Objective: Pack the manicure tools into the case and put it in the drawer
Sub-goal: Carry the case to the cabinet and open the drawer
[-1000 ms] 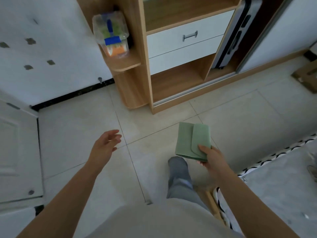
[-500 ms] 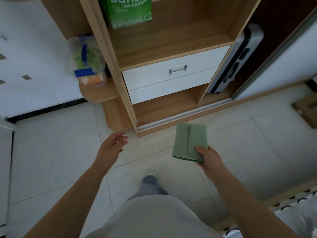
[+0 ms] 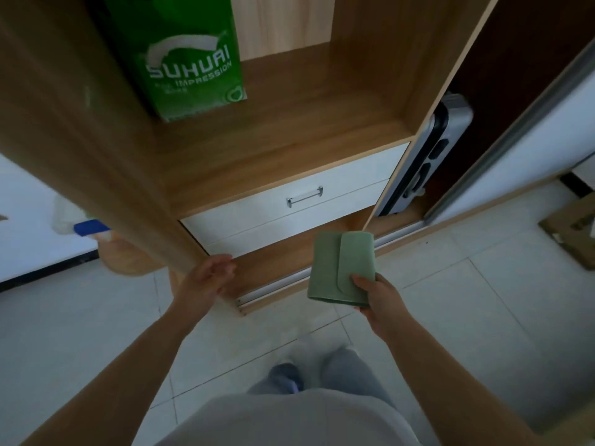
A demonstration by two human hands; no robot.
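Below the closed white drawer [image 3: 289,201] with its metal bar handle, the right hand [image 3: 381,297] grips a flat sage-green felt case [image 3: 338,268], flap shut. Left of the case, the left hand [image 3: 206,278] spreads open, empty. Above the drawer, a green carton [image 3: 190,62] stands on the wooden shelf [image 3: 289,136].
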